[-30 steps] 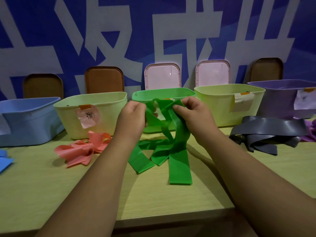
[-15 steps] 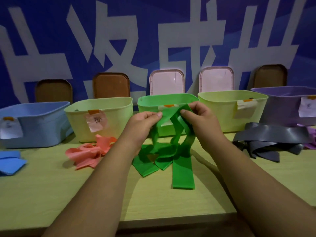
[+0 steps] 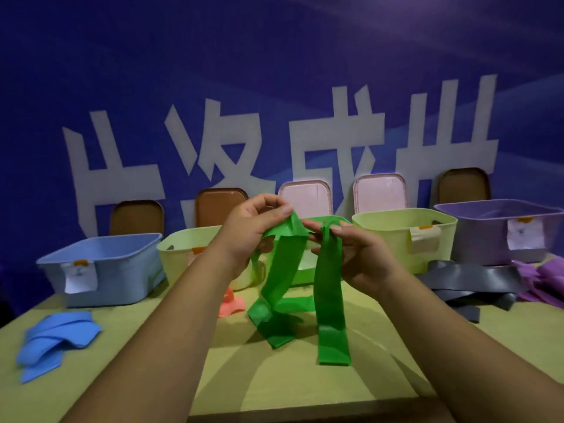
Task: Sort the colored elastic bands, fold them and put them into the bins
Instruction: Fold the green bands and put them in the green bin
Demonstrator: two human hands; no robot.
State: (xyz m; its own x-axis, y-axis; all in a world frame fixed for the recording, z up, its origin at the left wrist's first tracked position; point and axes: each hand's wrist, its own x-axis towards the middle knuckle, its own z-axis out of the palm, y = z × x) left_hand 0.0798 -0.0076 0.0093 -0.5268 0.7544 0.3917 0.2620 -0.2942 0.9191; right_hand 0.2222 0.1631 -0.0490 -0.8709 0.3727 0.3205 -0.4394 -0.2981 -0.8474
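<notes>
The green elastic bands (image 3: 329,300) hung at the centre of the frame, held up above the table (image 3: 274,383) with their lower ends trailing onto the wood. The left hand (image 3: 250,230) pinched the top of one strip between thumb and fingertips, with the band bunched into a peak just under the thumb. The right hand (image 3: 363,254), slightly lower and just to the right, pinched the top of a second strip, its fingers curled round the edge. The two strips dropped side by side, the left one curving into a loose heap and the right one ending flat on the table.

Directly behind the hands stood the green bin (image 3: 334,219), mostly hidden. It sat in a row with a blue bin (image 3: 103,264) at the left, a pale yellow bin (image 3: 180,254) beside that, a second pale yellow bin (image 3: 403,236) right of centre and a purple bin (image 3: 500,230) at the far right. Blue bands (image 3: 52,340) lay at the lower left, a pink band (image 3: 232,305) beside the left forearm, grey bands (image 3: 470,279) at the right and purple bands (image 3: 543,279) at the right edge. Lids (image 3: 380,193) leaned against the blue wall (image 3: 274,71).
</notes>
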